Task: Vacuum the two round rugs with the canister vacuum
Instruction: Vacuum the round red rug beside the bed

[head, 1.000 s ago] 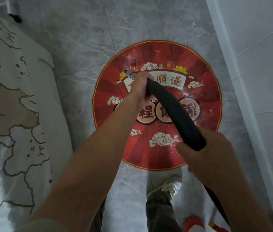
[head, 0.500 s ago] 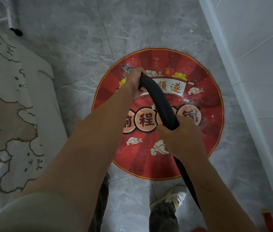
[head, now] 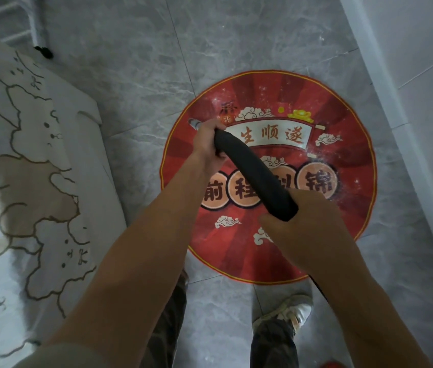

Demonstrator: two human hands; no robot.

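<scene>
Hose [head: 252, 168] in outstretched left hand [head: 207, 146], nearer right hand [head: 305, 227]

I see a red rug [head: 353, 160] with darker red rays, a yellow border, white clouds, and red characters on a cream banner and peach discs. The hose [head: 252, 171] is black, the floor [head: 236, 35] grey and marble-veined, the cover [head: 37, 168] white with brown outlines.

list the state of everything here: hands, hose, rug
left hand: grips the hose near its tip
right hand: grips the hose lower down
hose: slanted above the rug, held by both hands
tip: pokes out past the left hand
rug: flat on the floor, white specks on its right side
shoe: on the floor, just off the rug
</scene>
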